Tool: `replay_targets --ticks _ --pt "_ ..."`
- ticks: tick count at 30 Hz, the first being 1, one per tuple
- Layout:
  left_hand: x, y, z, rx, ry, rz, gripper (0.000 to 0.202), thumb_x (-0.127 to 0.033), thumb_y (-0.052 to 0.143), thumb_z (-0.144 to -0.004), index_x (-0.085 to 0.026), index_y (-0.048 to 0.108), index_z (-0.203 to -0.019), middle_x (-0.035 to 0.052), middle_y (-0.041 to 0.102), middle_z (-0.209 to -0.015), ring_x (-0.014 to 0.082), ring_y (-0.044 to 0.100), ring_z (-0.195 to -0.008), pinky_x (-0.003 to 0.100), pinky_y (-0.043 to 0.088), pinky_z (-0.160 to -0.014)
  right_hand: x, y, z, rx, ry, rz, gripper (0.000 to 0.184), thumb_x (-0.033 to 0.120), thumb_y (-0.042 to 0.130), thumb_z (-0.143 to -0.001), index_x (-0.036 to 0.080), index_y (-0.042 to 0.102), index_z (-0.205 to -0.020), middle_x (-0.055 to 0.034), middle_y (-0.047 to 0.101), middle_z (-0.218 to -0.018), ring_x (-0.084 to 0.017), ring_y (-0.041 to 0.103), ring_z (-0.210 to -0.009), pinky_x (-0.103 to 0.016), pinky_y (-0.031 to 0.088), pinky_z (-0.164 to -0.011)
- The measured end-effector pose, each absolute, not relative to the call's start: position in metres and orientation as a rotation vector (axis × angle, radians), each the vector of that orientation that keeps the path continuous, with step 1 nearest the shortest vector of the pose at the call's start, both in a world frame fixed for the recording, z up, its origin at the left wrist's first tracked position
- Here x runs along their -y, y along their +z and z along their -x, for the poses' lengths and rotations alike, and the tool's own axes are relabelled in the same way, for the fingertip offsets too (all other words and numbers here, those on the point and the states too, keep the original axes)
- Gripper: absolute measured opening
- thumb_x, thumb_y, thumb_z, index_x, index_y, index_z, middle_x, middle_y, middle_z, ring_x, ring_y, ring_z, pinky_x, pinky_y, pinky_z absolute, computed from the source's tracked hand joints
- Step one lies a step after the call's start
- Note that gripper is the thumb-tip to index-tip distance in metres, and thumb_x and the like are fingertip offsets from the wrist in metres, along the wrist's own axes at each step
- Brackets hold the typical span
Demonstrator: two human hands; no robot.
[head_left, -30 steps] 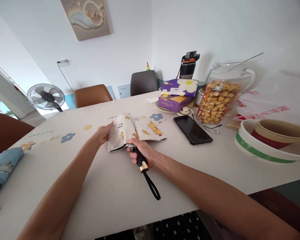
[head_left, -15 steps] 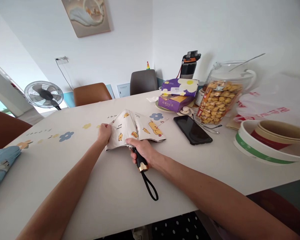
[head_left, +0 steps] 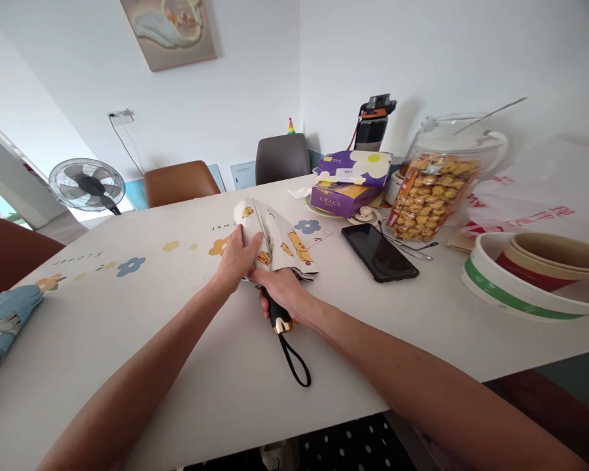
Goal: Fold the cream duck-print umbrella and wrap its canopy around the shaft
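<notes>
A folding umbrella (head_left: 279, 239) with cream cloth printed with yellow ducks lies on the white table (head_left: 201, 366). My right hand (head_left: 282, 292) is closed round its black handle, whose gold end and black wrist loop (head_left: 294, 360) stick out toward me. My left hand (head_left: 236, 256) grips a flap of the cloth and holds it folded over the umbrella's middle. The rest of the cloth fans out to the right of my hands.
A black phone (head_left: 379, 252) lies right of the umbrella. Behind it are a purple box (head_left: 346, 190), a snack jar (head_left: 434, 196), a dark bottle (head_left: 373, 127) and stacked paper bowls (head_left: 535, 275). A blue folded umbrella (head_left: 2, 324) lies at the left edge. Chairs and a fan (head_left: 87, 185) stand beyond.
My left hand has carried the left flap of cloth rightward and over the umbrella, so the cloth is now bunched narrower. My right hand stays on the handle.
</notes>
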State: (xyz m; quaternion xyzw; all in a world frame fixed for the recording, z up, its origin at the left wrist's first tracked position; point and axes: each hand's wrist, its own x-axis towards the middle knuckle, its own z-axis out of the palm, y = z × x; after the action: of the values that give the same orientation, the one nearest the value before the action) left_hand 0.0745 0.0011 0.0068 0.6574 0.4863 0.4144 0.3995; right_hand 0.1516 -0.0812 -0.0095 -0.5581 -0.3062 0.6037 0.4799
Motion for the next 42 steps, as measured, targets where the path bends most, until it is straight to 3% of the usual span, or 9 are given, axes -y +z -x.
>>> replay_targets --ticks 4,9,14,18,23,28,33,37,42 --pt "-0.007 0.008 -0.070 -1.042 0.991 -1.337 0.035 -0.040 0.063 -0.074 -0.018 0.056 -0.099 0.0097 0.065 -0.094 0.0232 0.062 -0.089 0.036 0.050 -0.078 0.082 -0.014 -0.151 0.813 1.537 1.357 0.020 0.027 0.058 -0.072 0.019 0.042 -0.062 0.0024 0.044 -0.035 -0.012 0.041 -0.028 -0.024 0.038 -0.029" --pt "-0.011 0.010 -0.065 -0.804 0.897 -0.970 0.042 -0.040 0.065 -0.072 -0.013 0.059 -0.104 0.0124 0.067 -0.095 0.0255 0.064 -0.089 0.037 0.052 -0.083 0.087 -0.006 -0.156 0.884 1.609 1.252 0.023 0.030 0.057 -0.073 0.020 0.040 -0.061 0.0036 0.044 -0.036 -0.011 0.042 -0.029 -0.023 0.038 -0.029" --pt "-0.010 0.010 -0.062 -0.636 0.838 -0.761 0.052 -0.044 0.064 -0.070 -0.016 0.057 -0.113 0.0099 0.068 -0.095 0.0270 0.064 -0.091 0.041 0.050 -0.087 0.090 0.004 -0.158 0.937 1.723 1.051 0.020 0.030 0.057 -0.075 0.019 0.042 -0.066 0.0080 0.040 -0.039 -0.007 0.036 -0.029 -0.020 0.036 -0.028" --pt "-0.011 0.010 -0.063 -0.655 0.875 -0.727 0.050 -0.038 0.064 -0.069 -0.016 0.055 -0.114 0.0081 0.068 -0.092 0.0272 0.065 -0.089 0.041 0.051 -0.087 0.089 0.001 -0.155 0.894 1.715 0.955 0.024 0.036 0.063 -0.072 0.017 0.048 -0.077 0.0062 0.050 -0.053 -0.006 0.040 -0.032 -0.021 0.041 -0.030" --pt "-0.013 0.005 -0.062 -0.693 0.827 -0.810 0.048 -0.043 0.060 -0.071 -0.017 0.057 -0.110 0.0079 0.068 -0.090 0.0285 0.064 -0.089 0.042 0.052 -0.084 0.088 -0.003 -0.154 0.830 1.788 0.954 0.030 0.038 0.065 -0.072 0.018 0.050 -0.089 0.0007 0.060 -0.072 -0.007 0.046 -0.037 -0.021 0.041 -0.031" --pt "-0.025 -0.004 -0.061 -0.798 0.755 -0.920 0.049 -0.050 0.060 -0.071 -0.016 0.058 -0.107 0.0116 0.067 -0.091 0.0285 0.063 -0.089 0.041 0.053 -0.081 0.087 -0.006 -0.151 0.657 1.840 0.938 0.021 0.032 0.064 -0.074 0.018 0.048 -0.078 0.0052 0.051 -0.059 -0.005 0.039 -0.034 -0.019 0.038 -0.031" --pt "-0.041 -0.009 -0.056 -1.114 0.855 -1.070 0.043 -0.034 0.072 -0.063 -0.011 0.058 -0.097 0.0150 0.064 -0.091 0.0250 0.063 -0.086 0.035 0.053 -0.075 0.086 -0.016 -0.140 0.462 1.868 0.992 0.024 0.036 0.063 -0.077 0.018 0.048 -0.078 0.0044 0.050 -0.062 -0.005 0.044 -0.036 -0.021 0.042 -0.034" --pt "-0.044 -0.002 -0.051 -1.370 0.984 -1.278 0.051 -0.044 0.072 -0.062 -0.011 0.056 -0.098 0.0159 0.060 -0.101 0.0251 0.062 -0.089 0.036 0.053 -0.071 0.086 -0.017 -0.139 0.488 1.799 1.013 0.023 0.037 0.061 -0.078 0.018 0.049 -0.079 0.0035 0.050 -0.060 -0.008 0.046 -0.035 -0.023 0.045 -0.034" --pt "-0.040 0.000 -0.054 -1.060 0.799 -1.086 0.049 -0.041 0.076 -0.061 -0.009 0.060 -0.095 0.0183 0.064 -0.096 0.0263 0.064 -0.085 0.038 0.054 -0.072 0.087 -0.016 -0.144 0.654 1.688 1.238 0.025 0.038 0.062 -0.077 0.018 0.047 -0.076 0.0034 0.049 -0.049 -0.011 0.047 -0.033 -0.025 0.044 -0.032"
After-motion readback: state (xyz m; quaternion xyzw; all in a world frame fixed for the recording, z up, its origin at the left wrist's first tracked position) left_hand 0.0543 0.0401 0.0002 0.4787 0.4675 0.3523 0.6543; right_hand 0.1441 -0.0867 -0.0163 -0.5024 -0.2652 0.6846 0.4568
